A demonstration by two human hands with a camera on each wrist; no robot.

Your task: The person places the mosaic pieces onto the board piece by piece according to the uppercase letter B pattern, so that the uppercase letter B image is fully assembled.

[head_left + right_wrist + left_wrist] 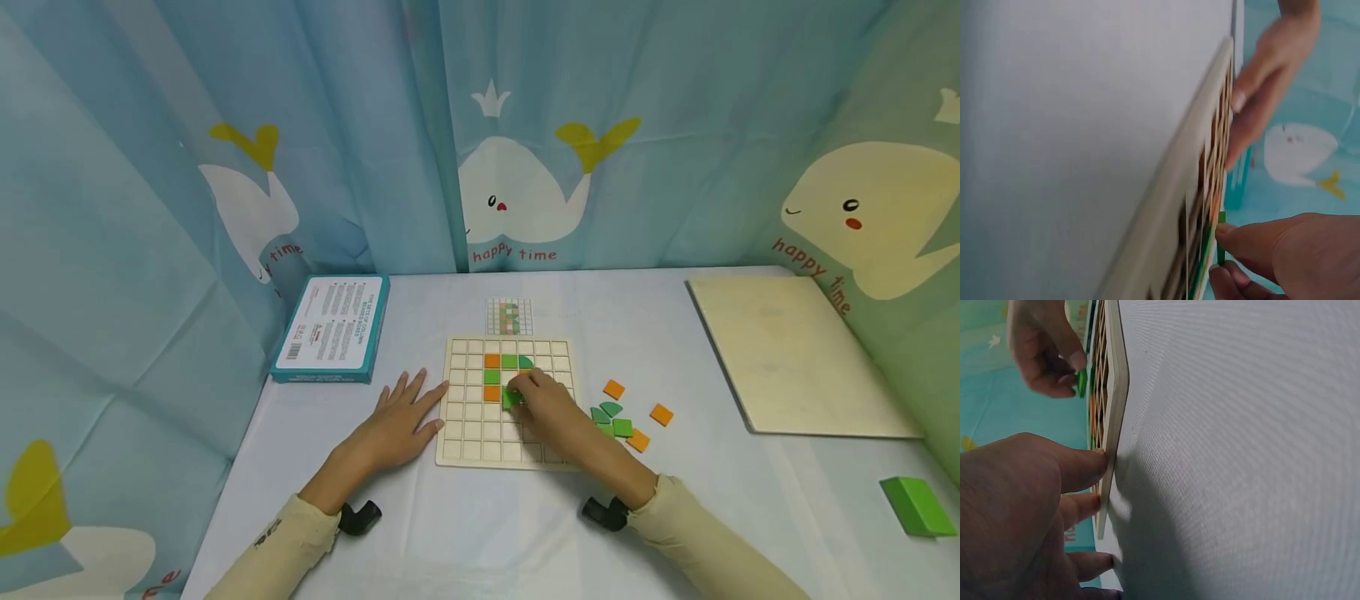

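Note:
A pale wooden grid board [473,430] lies on the white table. Seated in its upper middle cells are orange squares such as this orange tile [491,393], green squares like this green tile [491,377], and a dark green quarter-round piece [525,362]. Above these cells my right hand [553,410] pinches a small green tile [1222,239] between thumb and fingers, held on edge in the right wrist view. Fingers spread, my left hand [393,427] touches the board's left edge with thumb and index finger. My right hand partly hides the cells beneath it.
Loose orange, green and quarter-round pieces, including an orange tile [661,414], lie right of the board. A printed pattern card [509,317] sits behind it. A teal box [330,325] stands back left, a wooden panel [795,358] right, a green block [917,506] far right.

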